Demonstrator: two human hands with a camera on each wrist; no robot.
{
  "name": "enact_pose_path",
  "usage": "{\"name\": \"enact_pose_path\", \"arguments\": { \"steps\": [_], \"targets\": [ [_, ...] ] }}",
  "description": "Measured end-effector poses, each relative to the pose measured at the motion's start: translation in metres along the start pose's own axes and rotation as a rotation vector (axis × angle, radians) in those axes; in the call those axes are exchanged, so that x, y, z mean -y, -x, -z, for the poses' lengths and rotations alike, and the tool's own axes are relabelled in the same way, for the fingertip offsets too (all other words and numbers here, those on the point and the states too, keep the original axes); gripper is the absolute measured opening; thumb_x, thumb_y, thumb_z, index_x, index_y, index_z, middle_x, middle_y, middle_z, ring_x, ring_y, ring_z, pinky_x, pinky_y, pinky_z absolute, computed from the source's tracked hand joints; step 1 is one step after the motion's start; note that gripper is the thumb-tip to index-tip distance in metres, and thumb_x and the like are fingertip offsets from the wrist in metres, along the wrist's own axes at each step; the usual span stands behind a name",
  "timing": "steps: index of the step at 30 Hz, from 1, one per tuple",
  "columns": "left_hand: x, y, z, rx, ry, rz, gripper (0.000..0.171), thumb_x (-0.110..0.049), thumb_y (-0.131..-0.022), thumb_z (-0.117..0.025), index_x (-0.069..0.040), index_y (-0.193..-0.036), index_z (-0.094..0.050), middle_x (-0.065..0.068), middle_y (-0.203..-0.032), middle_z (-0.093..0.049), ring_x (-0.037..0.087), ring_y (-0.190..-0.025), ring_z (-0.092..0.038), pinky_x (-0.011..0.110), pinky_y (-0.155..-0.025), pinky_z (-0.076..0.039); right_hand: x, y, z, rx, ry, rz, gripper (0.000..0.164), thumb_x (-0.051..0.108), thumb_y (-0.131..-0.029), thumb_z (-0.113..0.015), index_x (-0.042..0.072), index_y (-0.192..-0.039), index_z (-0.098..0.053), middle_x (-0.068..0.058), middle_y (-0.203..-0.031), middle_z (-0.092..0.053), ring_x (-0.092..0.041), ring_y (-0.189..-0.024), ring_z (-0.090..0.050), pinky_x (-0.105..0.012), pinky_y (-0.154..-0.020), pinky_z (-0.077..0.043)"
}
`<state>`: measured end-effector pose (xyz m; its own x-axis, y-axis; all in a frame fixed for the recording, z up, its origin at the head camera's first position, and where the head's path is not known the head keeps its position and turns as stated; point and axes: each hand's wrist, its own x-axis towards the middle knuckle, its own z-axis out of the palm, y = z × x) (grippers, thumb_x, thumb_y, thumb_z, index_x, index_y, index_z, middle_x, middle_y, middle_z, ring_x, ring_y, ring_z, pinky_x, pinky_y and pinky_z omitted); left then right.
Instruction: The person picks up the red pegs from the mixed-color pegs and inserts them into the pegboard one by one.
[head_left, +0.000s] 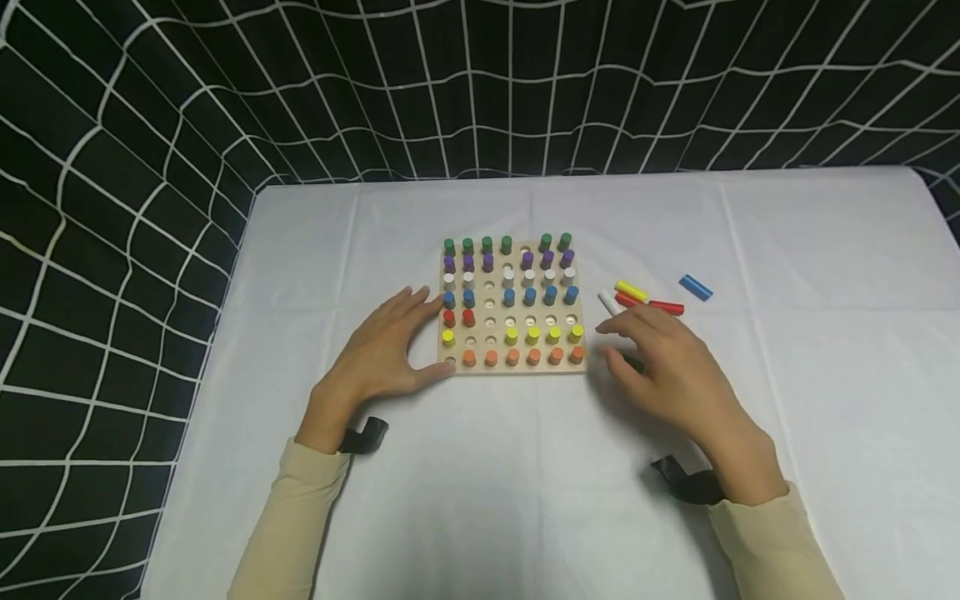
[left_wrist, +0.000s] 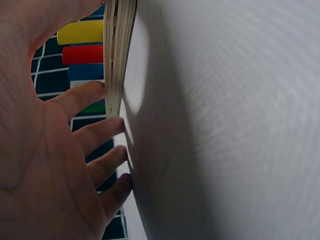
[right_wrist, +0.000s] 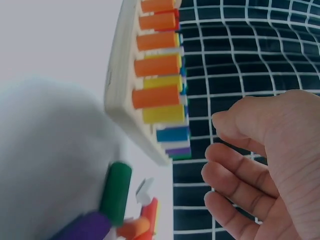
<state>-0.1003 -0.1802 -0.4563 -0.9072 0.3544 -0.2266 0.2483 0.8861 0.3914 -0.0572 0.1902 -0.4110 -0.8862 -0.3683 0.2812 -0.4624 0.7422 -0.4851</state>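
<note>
A wooden pegboard point(head_left: 480, 331) holds rows of green, purple, white, blue, red, yellow and orange pegs, with several holes bare. My left hand point(head_left: 386, 348) rests at its left side, thumb at the near corner and fingertips along the edge; the left wrist view shows the board's side point(left_wrist: 115, 65) by the index finger. To the right of the board hovers my right hand point(head_left: 671, 367), fingers loosely bent and nothing between them. Under it lie a green peg point(right_wrist: 116, 192) and a purple peg point(right_wrist: 87, 229). Beyond are a white peg point(head_left: 609, 302) and red pegs point(head_left: 666, 307).
A yellow peg point(head_left: 632, 291) lies by the red ones, and a blue pair point(head_left: 696, 287) sits farther right. White cloth point(head_left: 465, 483) covers the table. Black backing with a white net point(head_left: 480, 92) rises behind and at the left.
</note>
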Motion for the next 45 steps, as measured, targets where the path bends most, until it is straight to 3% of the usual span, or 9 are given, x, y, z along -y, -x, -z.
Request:
{"name": "enact_pose_path", "arguments": {
  "steps": [5, 15, 21, 26, 35, 45],
  "targets": [
    [0.0, -0.001, 0.0, -0.001, 0.002, -0.006, 0.098, -0.073, -0.085, -0.068, -0.028, -0.166, -0.036, 0.004, -0.177, -0.029, 0.028, -0.167, -0.019, 0.054, -0.137, -0.021, -0.008, 0.012, 0.003, -0.022, 0.023, -0.038, 0.02, 0.007, -0.09, -0.078, 0.008, -0.11, -0.075, -0.008, -0.107, -0.075, -0.024, -0.09, -0.068, -0.045, -0.079, -0.056],
    [0.0, -0.001, 0.0, 0.003, -0.001, -0.013, 0.099, -0.073, -0.085, -0.068, -0.027, -0.167, -0.035, 0.004, -0.177, -0.028, 0.029, -0.167, -0.019, 0.055, -0.137, -0.021, -0.028, 0.036, 0.006, 0.008, 0.078, -0.131, 0.022, 0.008, -0.09, -0.078, 0.01, -0.111, -0.076, -0.005, -0.104, -0.072, -0.019, -0.091, -0.061, -0.039, -0.077, -0.051],
    [0.001, 0.0, 0.0, -0.002, 0.003, -0.017, 0.099, -0.073, -0.085, -0.068, -0.026, -0.167, -0.035, 0.005, -0.177, -0.029, 0.029, -0.167, -0.019, 0.054, -0.137, -0.021, -0.041, 0.047, 0.007, 0.025, 0.108, -0.144, 0.021, 0.01, -0.089, -0.08, 0.01, -0.109, -0.076, -0.006, -0.106, -0.073, -0.022, -0.095, -0.063, -0.045, -0.083, -0.053],
    [0.002, 0.0, -0.003, -0.007, -0.001, -0.018, 0.099, -0.073, -0.085, -0.067, -0.027, -0.167, -0.036, 0.004, -0.177, -0.029, 0.029, -0.167, -0.02, 0.053, -0.137, -0.02, -0.049, 0.053, 0.008, 0.011, 0.147, -0.155, 0.021, 0.009, -0.088, -0.08, 0.008, -0.108, -0.076, -0.007, -0.103, -0.073, -0.023, -0.09, -0.064, -0.047, -0.078, -0.055],
    [0.002, 0.0, -0.002, -0.006, -0.007, -0.012, 0.099, -0.072, -0.084, -0.068, -0.027, -0.167, -0.036, 0.004, -0.177, -0.029, 0.029, -0.167, -0.019, 0.054, -0.137, -0.021, -0.052, 0.06, 0.014, 0.03, 0.185, -0.286, 0.028, 0.011, -0.089, -0.079, 0.001, -0.114, -0.075, -0.019, -0.108, -0.073, -0.037, -0.098, -0.066, -0.061, -0.084, -0.058],
    [0.002, 0.0, -0.002, -0.009, -0.002, -0.008, 0.099, -0.073, -0.085, -0.067, -0.027, -0.166, -0.036, 0.004, -0.177, -0.029, 0.028, -0.167, -0.019, 0.054, -0.137, -0.02, -0.057, 0.065, 0.011, -0.016, 0.243, -0.305, 0.037, 0.017, -0.082, -0.088, -0.001, -0.111, -0.074, -0.022, -0.101, -0.076, -0.034, -0.082, -0.065, -0.048, -0.066, -0.054]
  ]
}}
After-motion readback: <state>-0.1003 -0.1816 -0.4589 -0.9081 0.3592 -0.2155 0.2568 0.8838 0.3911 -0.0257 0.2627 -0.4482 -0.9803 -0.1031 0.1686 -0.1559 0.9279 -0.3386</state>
